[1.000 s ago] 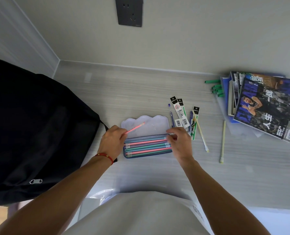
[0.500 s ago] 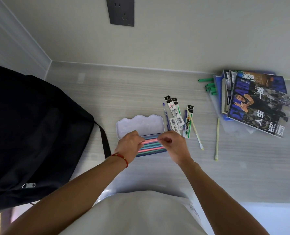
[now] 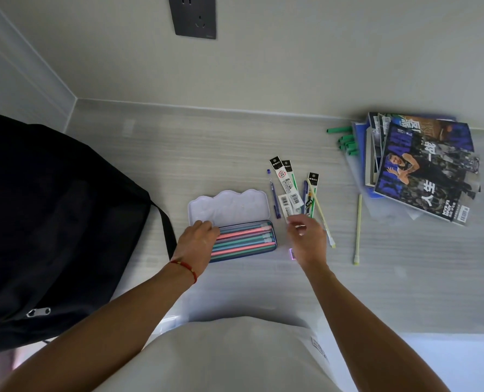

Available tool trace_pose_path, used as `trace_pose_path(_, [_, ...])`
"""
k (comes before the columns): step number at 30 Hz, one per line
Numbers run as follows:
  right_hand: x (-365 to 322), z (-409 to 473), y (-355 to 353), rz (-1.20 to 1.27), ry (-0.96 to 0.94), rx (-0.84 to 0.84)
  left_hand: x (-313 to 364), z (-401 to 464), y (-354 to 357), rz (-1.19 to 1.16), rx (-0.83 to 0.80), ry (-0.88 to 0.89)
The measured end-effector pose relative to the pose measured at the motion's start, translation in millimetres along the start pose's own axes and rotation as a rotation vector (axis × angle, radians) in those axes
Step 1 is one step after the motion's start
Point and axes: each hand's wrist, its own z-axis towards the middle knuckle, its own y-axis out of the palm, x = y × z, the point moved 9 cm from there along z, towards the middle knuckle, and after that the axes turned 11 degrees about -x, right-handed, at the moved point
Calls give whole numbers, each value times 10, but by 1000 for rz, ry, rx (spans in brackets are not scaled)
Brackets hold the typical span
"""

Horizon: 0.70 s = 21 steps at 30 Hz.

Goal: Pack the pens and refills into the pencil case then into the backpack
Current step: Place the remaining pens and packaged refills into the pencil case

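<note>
An open pencil case (image 3: pixel 232 236) lies on the surface, holding light, slippery pens. The left hand (image 3: pixel 197 243) rests flat on it; the right hand (image 3: pixel 305 239), loosely open and empty, hovers over thin packaged refills (image 3: pixel 287 188), best pinched mid-length.

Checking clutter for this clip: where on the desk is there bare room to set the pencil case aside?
Free: the strip behind the open pencil case toward the wall, between the backpack and the refill packets; also the near-right desk beyond the lone yellow pen. Crowded: around the right hand and by the magazines.
</note>
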Motion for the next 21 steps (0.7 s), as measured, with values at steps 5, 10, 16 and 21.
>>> trace_pose_path(5, [281,25,-501,-482,224,155,-32,11,-22,-5,-18,-8])
trace_pose_path(10, [382,45,-498,-558,164,107,-33,40,-58,60,-40,-38])
trace_pose_path(16, [446,-29,-575,-430,163,160,-40,80,-77,40,-58,-69])
trace_pose_path(21, [640,-147,-870,-401,246,285,50,28,-121,-3,-6,-29])
